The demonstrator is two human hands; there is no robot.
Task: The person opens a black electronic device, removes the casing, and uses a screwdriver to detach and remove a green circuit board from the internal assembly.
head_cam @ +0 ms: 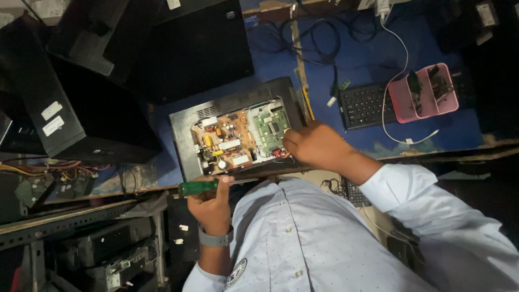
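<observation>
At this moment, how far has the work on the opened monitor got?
Done: the monitor's rear cover is off, baring the brown board and green board. In hand: the right hand reaches the green board's edge; the left hand holds a green-handled screwdriver. Left: both boards are still in place.

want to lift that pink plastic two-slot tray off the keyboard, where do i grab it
Grip the pink plastic tray by its bare left wall, coming from above: the rim is open there, while tools stand in the right slot and a white cable runs alongside.
</observation>
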